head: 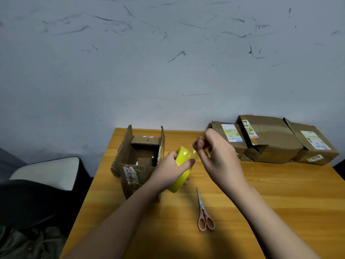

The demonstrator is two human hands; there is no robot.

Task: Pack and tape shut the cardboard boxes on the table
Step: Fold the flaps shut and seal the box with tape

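Peeling: right hand [214,156] pinches tape end
Scissors [204,212]: near, on surface [280,202]
Left grip: left hand [168,172] wraps tape roll [182,170]
Open box [139,157]: far left, flaps up
Taped boxes [270,139]: far right
Risk: thin tape could tear or stick to itself

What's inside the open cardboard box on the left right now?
Inside the open cardboard box, a few small dark and white items show near its right wall, too small to identify. The near flap and left hand hide the rest.

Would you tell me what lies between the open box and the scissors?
In the head view, the left hand holding the tape roll lies between the open box and scissors.
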